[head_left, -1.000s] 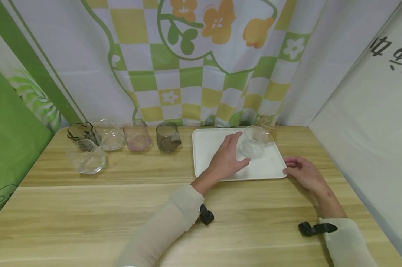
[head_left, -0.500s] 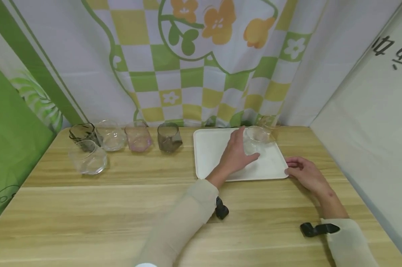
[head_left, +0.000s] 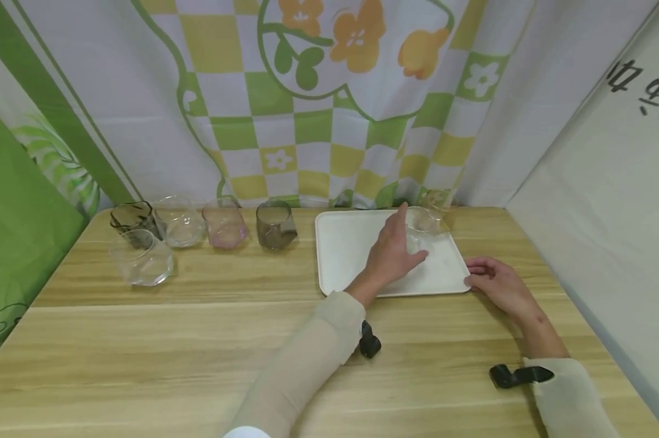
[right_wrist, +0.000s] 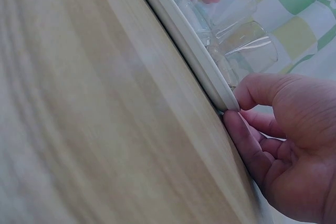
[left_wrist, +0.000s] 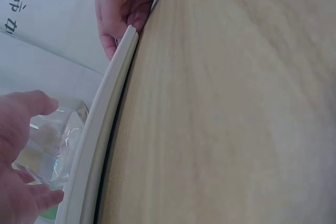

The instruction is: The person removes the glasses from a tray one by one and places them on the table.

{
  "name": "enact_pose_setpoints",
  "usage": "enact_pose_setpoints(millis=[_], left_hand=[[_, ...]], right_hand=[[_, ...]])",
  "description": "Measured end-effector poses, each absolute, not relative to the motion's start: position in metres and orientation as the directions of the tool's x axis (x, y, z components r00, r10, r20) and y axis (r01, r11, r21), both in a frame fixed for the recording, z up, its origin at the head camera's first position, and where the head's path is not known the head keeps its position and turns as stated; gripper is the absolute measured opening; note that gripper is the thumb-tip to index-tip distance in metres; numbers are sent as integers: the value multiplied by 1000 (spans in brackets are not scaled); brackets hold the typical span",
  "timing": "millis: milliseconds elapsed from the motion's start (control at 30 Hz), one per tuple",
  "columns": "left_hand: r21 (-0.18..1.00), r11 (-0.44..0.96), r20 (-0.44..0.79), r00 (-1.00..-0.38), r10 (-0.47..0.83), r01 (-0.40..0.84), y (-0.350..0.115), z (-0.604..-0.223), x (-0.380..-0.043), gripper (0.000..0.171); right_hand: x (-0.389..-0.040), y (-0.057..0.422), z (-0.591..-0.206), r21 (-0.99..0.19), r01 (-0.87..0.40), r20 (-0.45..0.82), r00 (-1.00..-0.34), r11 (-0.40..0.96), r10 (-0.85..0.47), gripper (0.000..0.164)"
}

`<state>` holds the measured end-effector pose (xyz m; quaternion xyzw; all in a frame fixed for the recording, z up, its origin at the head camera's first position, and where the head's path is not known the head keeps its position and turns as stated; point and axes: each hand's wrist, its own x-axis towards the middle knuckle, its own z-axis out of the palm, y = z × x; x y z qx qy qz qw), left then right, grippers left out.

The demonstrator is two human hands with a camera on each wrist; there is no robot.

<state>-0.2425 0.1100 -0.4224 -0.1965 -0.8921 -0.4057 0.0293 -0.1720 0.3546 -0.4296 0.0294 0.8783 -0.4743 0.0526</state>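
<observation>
My left hand [head_left: 390, 254] is over the white tray [head_left: 345, 249], thumb and fingers spread around the near left side of a clear glass [head_left: 423, 226]. The left wrist view shows the glass [left_wrist: 65, 140] between the thumb and the fingers, which look nearly straight. Behind it, at the tray's far right corner, stands an amber-tinted glass [head_left: 444, 210], partly hidden by the clear one. At the near right corner my right hand [head_left: 499, 285] pinches the tray edge. The right wrist view has that thumb and forefinger on either side of the tray's corner [right_wrist: 226, 95].
On the left of the wooden table [head_left: 198, 359] are a grey glass [head_left: 276, 226], a pink one [head_left: 225, 225], a clear one [head_left: 181, 226] and a dark one [head_left: 134, 219]. Another clear glass [head_left: 143, 261] stands in front. A patterned curtain [head_left: 318, 128] hangs behind.
My left hand has moved a little right and away from me, and the clear glass has shifted slightly right with it, closer to the amber glass. My right hand stays at the tray corner.
</observation>
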Motion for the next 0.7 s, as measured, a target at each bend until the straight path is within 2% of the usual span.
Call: enact_pose_setpoints(millis=[233, 700], left_hand=[[705, 610, 206, -928, 311, 361, 111, -423, -244, 99], [731, 583, 210, -930, 302, 355, 111, -424, -246, 98]], right_hand=[[-172, 353, -430, -829, 92, -118, -993, 551, -11, 50], [-173, 355, -431, -834, 100, -122, -993, 542, -4, 50]])
